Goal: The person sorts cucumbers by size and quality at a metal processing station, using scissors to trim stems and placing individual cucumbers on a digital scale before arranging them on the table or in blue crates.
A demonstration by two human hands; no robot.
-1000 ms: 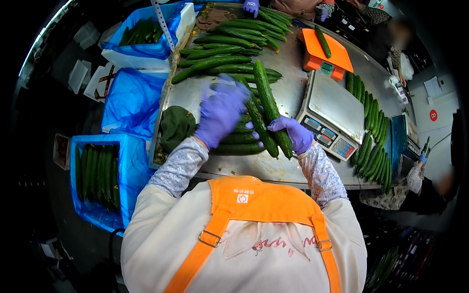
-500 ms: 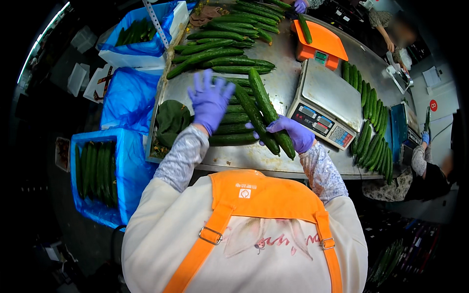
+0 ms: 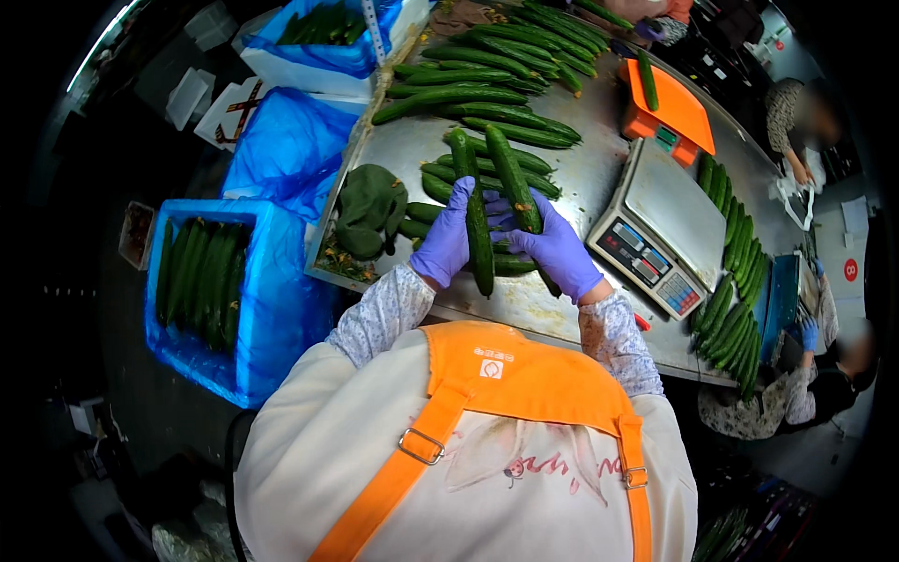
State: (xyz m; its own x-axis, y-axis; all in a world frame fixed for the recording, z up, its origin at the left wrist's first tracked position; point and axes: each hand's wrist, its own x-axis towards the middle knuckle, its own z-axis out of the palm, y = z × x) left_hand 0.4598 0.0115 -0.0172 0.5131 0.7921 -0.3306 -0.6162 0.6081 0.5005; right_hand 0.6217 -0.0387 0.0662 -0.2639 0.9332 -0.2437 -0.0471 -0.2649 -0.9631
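Forearms [image 3: 386, 309] angled inward, the left hand [image 3: 448, 236] and right hand [image 3: 560, 251] (both purple-gloved) hover close together above a metal surface [image 3: 592, 161], fingers [image 3: 461, 197] wrapped around one cucumber [image 3: 479, 242] apiece.

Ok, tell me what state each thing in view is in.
Left hand, closed on one cucumber
Right hand, closed on another cucumber
Orange scale, one cucumber on top
Silver scale, upright, readout too small to read
Lower blue box, open, cucumbers inside
Cloth, crumpled
Loose cucumbers, lying on the table
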